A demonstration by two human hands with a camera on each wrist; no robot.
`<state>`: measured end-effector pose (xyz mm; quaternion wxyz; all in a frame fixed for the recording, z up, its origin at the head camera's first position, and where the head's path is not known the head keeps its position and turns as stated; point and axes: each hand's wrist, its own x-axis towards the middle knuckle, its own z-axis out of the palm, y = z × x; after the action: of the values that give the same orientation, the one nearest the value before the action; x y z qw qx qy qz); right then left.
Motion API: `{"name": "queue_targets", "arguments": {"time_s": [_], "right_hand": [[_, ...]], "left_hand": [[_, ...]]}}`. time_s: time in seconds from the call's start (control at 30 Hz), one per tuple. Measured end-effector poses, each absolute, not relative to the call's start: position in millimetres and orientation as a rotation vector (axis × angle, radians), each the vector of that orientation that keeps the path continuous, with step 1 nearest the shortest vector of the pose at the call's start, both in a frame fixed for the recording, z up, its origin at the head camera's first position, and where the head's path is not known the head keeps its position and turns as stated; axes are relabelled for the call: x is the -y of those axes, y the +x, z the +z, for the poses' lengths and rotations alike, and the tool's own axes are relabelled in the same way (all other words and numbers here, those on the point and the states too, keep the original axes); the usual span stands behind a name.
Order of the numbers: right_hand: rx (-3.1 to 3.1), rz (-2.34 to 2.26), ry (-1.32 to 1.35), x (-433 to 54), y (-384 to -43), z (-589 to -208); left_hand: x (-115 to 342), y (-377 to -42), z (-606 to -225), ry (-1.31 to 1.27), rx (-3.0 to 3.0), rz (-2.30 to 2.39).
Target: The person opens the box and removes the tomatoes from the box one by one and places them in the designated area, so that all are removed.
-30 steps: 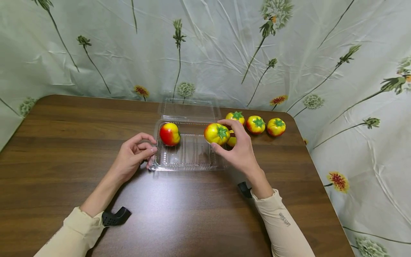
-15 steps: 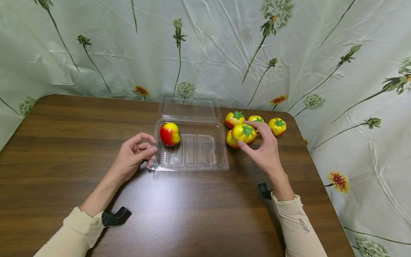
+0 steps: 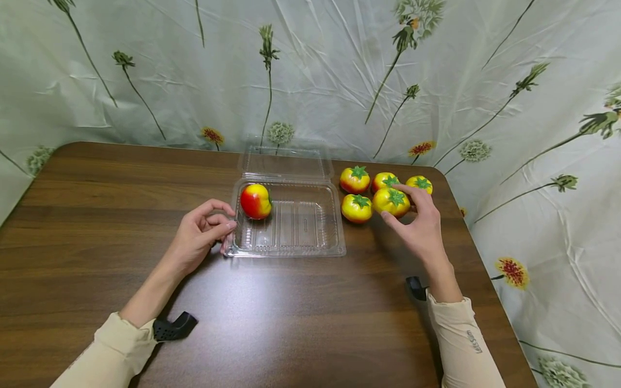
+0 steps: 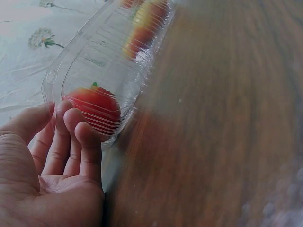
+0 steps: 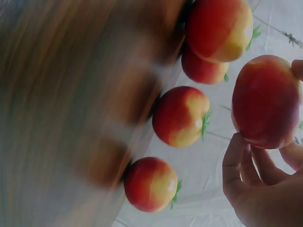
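Observation:
In the head view, my left hand (image 3: 201, 231) pinches the left rim of a clear plastic clamshell container (image 3: 291, 253), its lid standing open at the back. One red-and-yellow tomato (image 3: 255, 201) lies in the container's left end. The left wrist view shows my fingertips (image 4: 87, 135) at the container's wall, with that tomato behind the plastic. To the right of the container, my right hand (image 3: 417, 221) grips another tomato (image 3: 391, 202) between thumb and fingers, its green leafy top facing up. In the right wrist view this held tomato (image 5: 266, 101) is lifted clear of the table.
Several more tomatoes stand close round the held one: a front-left tomato (image 3: 357, 208), a back-left tomato (image 3: 354, 180), a partly covered middle tomato (image 3: 385, 180) and a right tomato (image 3: 420, 185). A flowered cloth (image 3: 320, 81) hangs behind the brown wooden table (image 3: 291, 323).
My right hand has carried its tomato from over the container's right side rightward to among the other tomatoes. My left hand stays at the container's rim.

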<state>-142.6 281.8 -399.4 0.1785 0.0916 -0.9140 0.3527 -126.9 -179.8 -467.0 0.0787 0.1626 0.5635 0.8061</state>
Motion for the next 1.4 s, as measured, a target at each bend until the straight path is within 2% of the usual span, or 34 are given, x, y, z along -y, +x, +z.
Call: {"name": "queue_targets", "arguments": {"time_s": [0.47, 1.4], "right_hand": [[2.705, 0.881, 0.130, -292.5, -145.3, -401.8], [2.872, 0.857, 0.084, -297.9, -148.1, -414.5]], "left_hand": [[179.8, -127.4, -466.9, 0.499, -1.667, 2.426], [180.3, -127.3, -467.0, 0.492, -1.677, 2.417]]}}
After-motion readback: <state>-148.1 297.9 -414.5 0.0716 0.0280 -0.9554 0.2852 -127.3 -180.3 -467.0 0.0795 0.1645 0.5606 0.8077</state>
